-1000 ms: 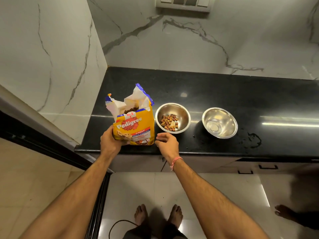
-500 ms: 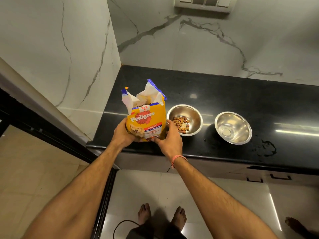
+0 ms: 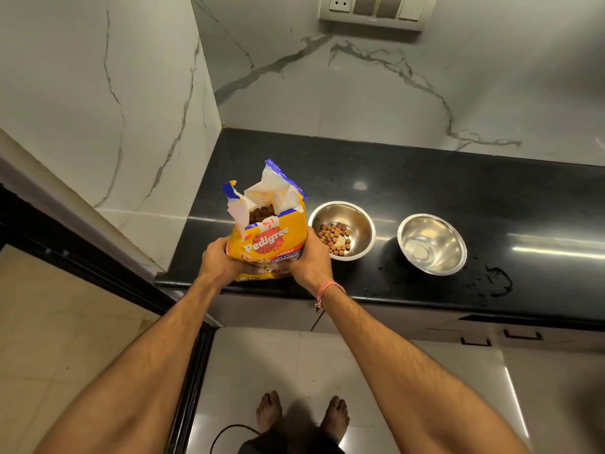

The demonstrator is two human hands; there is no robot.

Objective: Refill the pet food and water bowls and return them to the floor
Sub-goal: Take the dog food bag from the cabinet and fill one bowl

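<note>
A yellow pet food bag [image 3: 270, 235] with a torn-open top stands upright near the front left of the black counter [image 3: 425, 185], brown kibble showing inside. My left hand [image 3: 219, 262] grips its left side and my right hand [image 3: 309, 260] grips its right side, low down. Just right of the bag sits a steel bowl [image 3: 358, 224] holding a small heap of kibble. Further right is a second steel bowl [image 3: 432, 244] that looks bare inside, perhaps with a film of water.
A wet smear [image 3: 494, 280] marks the counter right of the bowls. Marble walls close the left and back; a switch panel [image 3: 373, 11] is above. Cabinet handles [image 3: 522, 335] sit under the counter edge. My bare feet [image 3: 301, 411] and a black cable [image 3: 229, 432] are on the floor.
My right hand has moved from the counter edge onto the bag's right side, so both hands now hold it. The bag has shifted slightly toward the front edge.
</note>
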